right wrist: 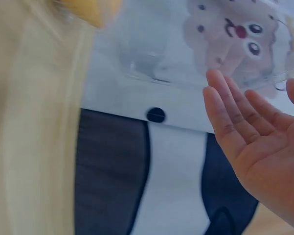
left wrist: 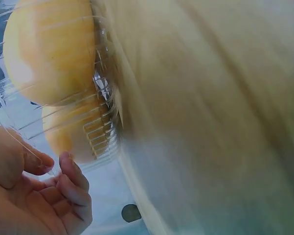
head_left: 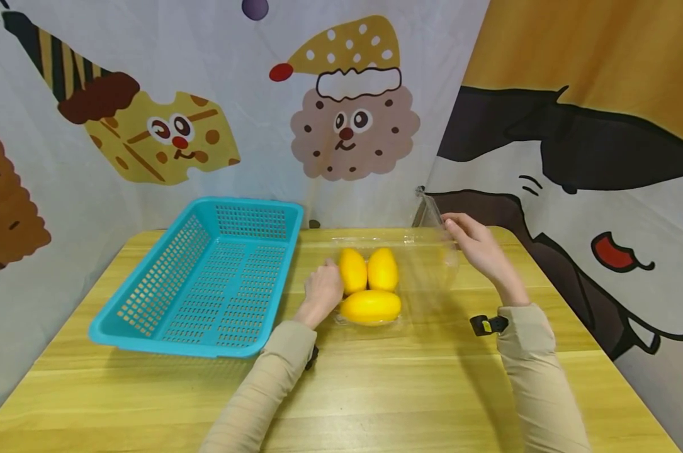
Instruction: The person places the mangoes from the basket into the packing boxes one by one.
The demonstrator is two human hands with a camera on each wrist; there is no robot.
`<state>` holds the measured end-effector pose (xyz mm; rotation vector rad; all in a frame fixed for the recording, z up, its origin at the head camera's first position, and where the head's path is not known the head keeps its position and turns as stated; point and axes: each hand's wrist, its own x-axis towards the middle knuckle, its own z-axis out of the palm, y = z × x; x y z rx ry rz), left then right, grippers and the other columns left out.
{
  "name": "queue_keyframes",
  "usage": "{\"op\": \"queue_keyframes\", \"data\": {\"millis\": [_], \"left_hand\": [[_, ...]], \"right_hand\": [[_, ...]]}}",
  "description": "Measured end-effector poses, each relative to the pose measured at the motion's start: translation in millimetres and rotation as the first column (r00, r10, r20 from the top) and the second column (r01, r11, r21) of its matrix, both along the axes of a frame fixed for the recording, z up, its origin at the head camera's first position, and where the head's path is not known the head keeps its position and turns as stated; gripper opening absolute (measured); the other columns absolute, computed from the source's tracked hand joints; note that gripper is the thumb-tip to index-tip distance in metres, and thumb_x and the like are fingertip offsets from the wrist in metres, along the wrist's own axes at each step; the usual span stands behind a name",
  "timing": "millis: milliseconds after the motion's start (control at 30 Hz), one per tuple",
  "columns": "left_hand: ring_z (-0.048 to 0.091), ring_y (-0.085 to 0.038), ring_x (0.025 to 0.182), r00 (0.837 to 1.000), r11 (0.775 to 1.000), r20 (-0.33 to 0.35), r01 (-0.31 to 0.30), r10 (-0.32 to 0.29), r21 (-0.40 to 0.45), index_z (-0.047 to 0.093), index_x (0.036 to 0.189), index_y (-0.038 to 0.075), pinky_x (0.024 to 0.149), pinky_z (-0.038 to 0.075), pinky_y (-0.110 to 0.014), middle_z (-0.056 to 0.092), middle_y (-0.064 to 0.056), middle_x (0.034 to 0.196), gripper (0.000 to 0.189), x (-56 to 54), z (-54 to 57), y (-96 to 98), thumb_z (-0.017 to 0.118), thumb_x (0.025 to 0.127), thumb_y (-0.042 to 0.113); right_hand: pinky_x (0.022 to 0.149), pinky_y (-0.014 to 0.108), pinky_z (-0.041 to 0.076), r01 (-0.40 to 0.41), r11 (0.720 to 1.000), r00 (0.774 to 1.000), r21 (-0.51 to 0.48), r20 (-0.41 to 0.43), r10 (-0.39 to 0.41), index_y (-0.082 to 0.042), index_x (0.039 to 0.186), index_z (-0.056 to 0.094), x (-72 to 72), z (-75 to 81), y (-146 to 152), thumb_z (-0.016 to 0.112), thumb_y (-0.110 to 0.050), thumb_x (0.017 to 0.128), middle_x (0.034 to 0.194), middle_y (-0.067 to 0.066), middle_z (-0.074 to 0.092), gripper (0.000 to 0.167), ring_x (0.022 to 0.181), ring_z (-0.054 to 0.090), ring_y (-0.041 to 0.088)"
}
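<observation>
Three yellow mangoes (head_left: 371,306) lie in a clear plastic clamshell box (head_left: 405,318) on the table. Its transparent lid (head_left: 428,261) stands raised on the right side. At the box's left wall, my left hand (head_left: 323,289) pinches the thin rim between thumb and fingers; the left wrist view shows this hand (left wrist: 44,198) beside the ribbed wall. My right hand (head_left: 477,248) is at the outer side of the lid, near its upper edge. In the right wrist view that hand (right wrist: 259,147) has nearly straight fingers against or close to the clear plastic.
A blue perforated plastic basket (head_left: 222,283) stands to the left of the box, with nothing in it. Both rest on a wooden table (head_left: 364,390). Behind the table's far edge hangs a cartoon-printed cloth (head_left: 256,126).
</observation>
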<state>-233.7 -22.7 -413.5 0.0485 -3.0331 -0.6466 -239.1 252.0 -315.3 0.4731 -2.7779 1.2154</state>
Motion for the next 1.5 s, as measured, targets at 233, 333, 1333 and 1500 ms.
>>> {"op": "queue_keyframes", "data": {"millis": [233,333,1333,1500], "left_hand": [[0.052,-0.022,0.054,0.998,0.987,-0.032,0.05,-0.045,0.15,0.055,0.095,-0.003,0.042,0.039,-0.029,0.052,-0.012,0.068,0.028,0.2,-1.7,0.7,0.039,0.102,0.019],[0.047,-0.019,0.053,0.997,0.971,-0.027,0.072,-0.068,0.229,0.056,0.095,-0.003,0.043,0.036,-0.026,0.048,-0.01,0.068,0.029,0.0,-1.4,0.8,0.039,0.102,0.018],[0.042,-0.018,0.056,0.997,0.88,0.081,-0.031,-0.009,0.474,0.055,0.094,0.002,0.049,0.038,-0.028,0.045,-0.007,0.067,0.041,8.6,4.8,-1.8,0.029,0.103,0.032],[0.037,-0.015,0.05,0.999,0.902,0.029,0.016,-0.031,0.432,0.055,0.098,-0.001,0.044,0.033,-0.025,0.04,-0.003,0.063,0.035,13.0,2.7,-1.5,0.032,0.103,0.025]], "right_hand": [[0.099,0.057,0.042,-0.034,0.997,0.994,0.066,0.104,0.027,-0.004,0.141,0.039,-10.9,-28.6,-8,0.033,-0.043,0.102,0.139,0.024,0.046,0.056,0.123,0.049,0.041],[0.101,0.058,0.04,-0.047,0.994,0.992,0.101,0.122,0.034,-0.004,0.142,0.039,-14.0,-38.3,-12,0.033,-0.043,0.102,0.142,0.023,0.044,0.056,0.126,0.045,0.043],[0.114,0.06,0.019,-0.057,0.958,0.991,0.281,0.129,0.021,-0.002,0.151,0.017,-11.4,-72.7,-48,0.033,-0.034,0.103,0.154,0.029,0.019,0.06,0.14,0.022,0.047],[0.114,0.06,0.02,-0.031,0.953,0.992,0.3,0.13,-0.008,-0.004,0.152,0.014,-10.0,-75.3,-52,0.03,-0.033,0.104,0.154,0.028,0.016,0.059,0.141,0.021,0.047]]}}
